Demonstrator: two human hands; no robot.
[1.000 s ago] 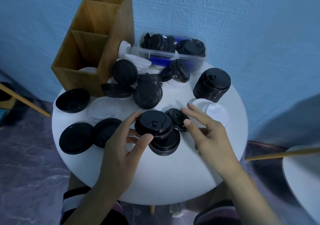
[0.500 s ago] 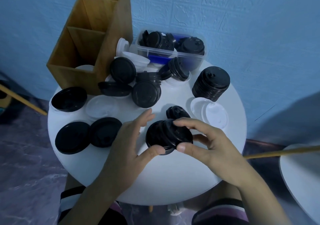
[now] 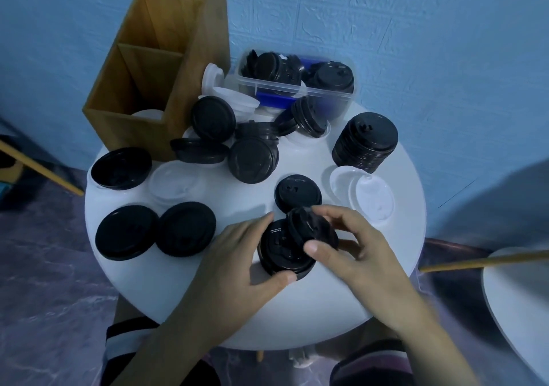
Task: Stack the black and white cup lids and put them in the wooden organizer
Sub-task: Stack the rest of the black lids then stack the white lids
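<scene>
So, a black lid stack (image 3: pixel 279 255) is cupped on the table (image 3: pixel 208 305) by the left hand (image 3: pixel 237 255), likely to steady it, while another black lid (image 3: pixel 312 228) is pinched, tilted, by the right hand (image 3: pixel 356 255) for seating on top. The wooden organizer (image 3: pixel 154 88) is parked back left.

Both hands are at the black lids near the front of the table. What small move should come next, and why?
Probably the right hand should level its tilted black lid and press it down onto the lower black lid, which the left hand steadies on the table. It leans on the lower one at an angle, not yet nested.
</scene>
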